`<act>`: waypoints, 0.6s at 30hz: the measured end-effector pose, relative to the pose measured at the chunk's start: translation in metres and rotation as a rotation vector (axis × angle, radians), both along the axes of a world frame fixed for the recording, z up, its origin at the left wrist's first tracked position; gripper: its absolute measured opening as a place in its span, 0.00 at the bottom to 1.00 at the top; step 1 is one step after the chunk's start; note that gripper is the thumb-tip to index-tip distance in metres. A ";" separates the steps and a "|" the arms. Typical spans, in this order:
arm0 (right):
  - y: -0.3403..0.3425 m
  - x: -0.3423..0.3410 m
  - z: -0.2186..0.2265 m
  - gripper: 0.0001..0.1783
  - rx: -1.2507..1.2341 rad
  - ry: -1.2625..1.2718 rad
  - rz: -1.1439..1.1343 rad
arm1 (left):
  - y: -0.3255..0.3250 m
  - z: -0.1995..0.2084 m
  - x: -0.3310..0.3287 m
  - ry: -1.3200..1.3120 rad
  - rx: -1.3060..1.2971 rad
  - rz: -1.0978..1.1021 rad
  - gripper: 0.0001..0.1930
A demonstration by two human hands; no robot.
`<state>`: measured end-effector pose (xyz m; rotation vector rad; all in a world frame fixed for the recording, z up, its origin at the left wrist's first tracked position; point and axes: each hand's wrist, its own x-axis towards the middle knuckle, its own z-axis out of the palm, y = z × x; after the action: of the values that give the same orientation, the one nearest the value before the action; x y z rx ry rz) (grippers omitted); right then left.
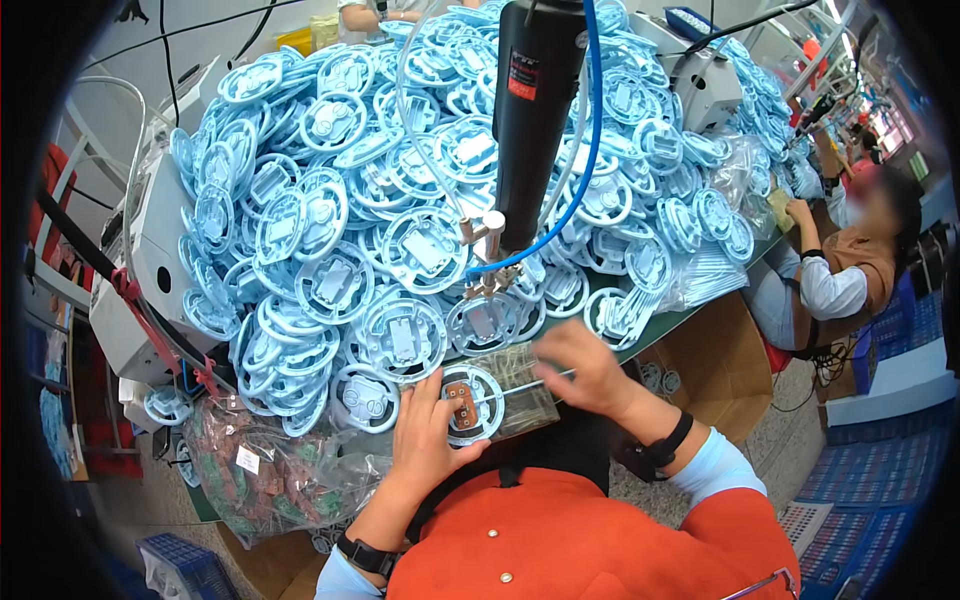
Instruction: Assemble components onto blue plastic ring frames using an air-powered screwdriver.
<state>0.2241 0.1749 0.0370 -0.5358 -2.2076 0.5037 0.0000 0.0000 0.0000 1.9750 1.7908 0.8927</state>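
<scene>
A light blue plastic ring part (489, 432), shaped like a small steering wheel, lies at the table's front edge. A brown circuit board (461, 408) sits in its middle. My left hand (428, 432) rests on the ring's left side, its fingers at the board and its thumb at the lower rim. My right hand (585, 368) is curled at the right, with a thin pale rod (535, 383) running from its fingers to the ring. Under the ring is a block wrapped in clear tape (527, 405).
A tall heap of similar light blue parts (330, 200) covers the table. A black cylindrical tool (537, 120) with a blue hose hangs over it. A clear bag of circuit boards (280, 470) lies at left. A cardboard box (715, 370) and a seated co-worker (850, 270) are at right.
</scene>
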 end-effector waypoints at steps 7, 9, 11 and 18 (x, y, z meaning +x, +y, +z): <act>0.056 -0.091 0.103 0.27 -0.652 0.446 0.304 | -0.002 0.003 0.004 0.050 0.047 0.036 0.35; 0.067 -0.099 0.111 0.24 -0.651 0.385 0.202 | -0.002 0.005 0.005 0.054 0.067 0.041 0.35; 0.073 -0.104 0.120 0.22 -0.521 0.494 0.214 | -0.002 0.004 0.006 0.047 0.075 0.025 0.34; 0.054 -0.098 0.177 0.21 -0.345 0.514 0.339 | -0.008 0.003 0.002 0.053 0.061 0.037 0.33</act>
<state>0.1265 0.2287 0.2137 -0.1688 -1.7226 1.0838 0.0019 -0.0084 0.0029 2.0272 1.8561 0.9253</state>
